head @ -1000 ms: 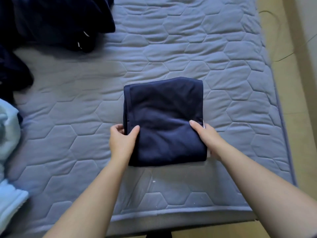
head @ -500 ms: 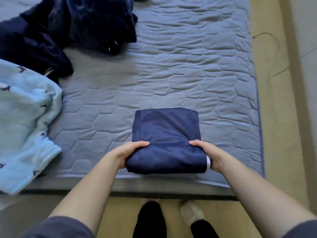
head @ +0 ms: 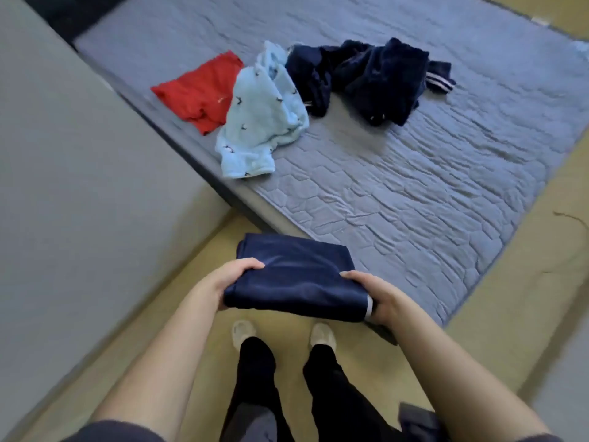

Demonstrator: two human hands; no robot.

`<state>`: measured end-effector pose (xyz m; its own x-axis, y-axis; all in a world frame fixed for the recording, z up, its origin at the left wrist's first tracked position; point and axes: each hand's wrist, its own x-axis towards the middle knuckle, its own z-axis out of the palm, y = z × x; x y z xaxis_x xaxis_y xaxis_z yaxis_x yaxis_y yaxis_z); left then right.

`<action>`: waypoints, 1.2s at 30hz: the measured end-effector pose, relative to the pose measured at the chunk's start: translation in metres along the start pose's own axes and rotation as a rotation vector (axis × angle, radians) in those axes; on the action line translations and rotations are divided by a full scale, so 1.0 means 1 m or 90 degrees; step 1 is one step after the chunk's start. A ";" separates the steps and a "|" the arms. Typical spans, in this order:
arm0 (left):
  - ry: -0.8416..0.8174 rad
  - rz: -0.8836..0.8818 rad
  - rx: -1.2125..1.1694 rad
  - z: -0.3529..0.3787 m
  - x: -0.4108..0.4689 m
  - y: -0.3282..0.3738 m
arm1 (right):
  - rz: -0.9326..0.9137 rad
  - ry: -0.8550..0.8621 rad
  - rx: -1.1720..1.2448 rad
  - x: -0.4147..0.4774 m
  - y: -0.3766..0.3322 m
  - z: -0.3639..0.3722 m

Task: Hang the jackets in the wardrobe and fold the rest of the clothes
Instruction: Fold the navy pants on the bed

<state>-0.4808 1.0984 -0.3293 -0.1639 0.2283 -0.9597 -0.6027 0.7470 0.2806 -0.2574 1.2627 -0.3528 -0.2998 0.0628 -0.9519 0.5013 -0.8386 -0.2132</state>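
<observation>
A folded navy garment (head: 293, 279) is held in the air over the floor, just off the mattress corner. My left hand (head: 224, 280) grips its left edge with the thumb on top. Its right edge is gripped by my right hand (head: 374, 295), beside a white stripe. On the grey quilted mattress (head: 414, 193) lie a red garment (head: 200, 90), a crumpled light blue fleece garment (head: 258, 119) and a heap of dark navy clothes (head: 366, 78).
A pale wall or panel (head: 79, 186) runs along the left, close to the mattress edge. The yellowish floor (head: 526, 298) surrounds the mattress. My legs and slippered feet (head: 280, 336) stand below the garment.
The folded navy garment has been lifted off the mattress and carried back over the floor. I have stepped back and turned, so the other clothes now lie farther off.
</observation>
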 end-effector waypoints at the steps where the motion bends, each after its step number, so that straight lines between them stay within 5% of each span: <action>1: 0.021 0.023 -0.047 -0.021 -0.028 -0.020 | -0.005 -0.024 -0.041 -0.012 0.003 0.023; 9: 0.203 0.139 -0.452 -0.141 -0.192 -0.236 | 0.003 -0.195 -0.449 -0.069 0.073 0.229; 16: 0.352 0.194 -0.737 -0.179 -0.287 -0.437 | 0.040 -0.326 -0.714 -0.113 0.230 0.376; 26: 0.628 0.239 -0.978 -0.163 -0.412 -0.701 | 0.182 -0.528 -0.976 -0.180 0.516 0.485; 36: 0.860 0.292 -1.157 -0.145 -0.486 -0.829 | 0.249 -0.744 -1.136 -0.254 0.710 0.573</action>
<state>-0.0151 0.2774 -0.0980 -0.2250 -0.8157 -0.5329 -0.0900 -0.5272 0.8450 -0.2903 0.3415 -0.1368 0.1002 -0.7906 -0.6041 0.4573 0.5759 -0.6777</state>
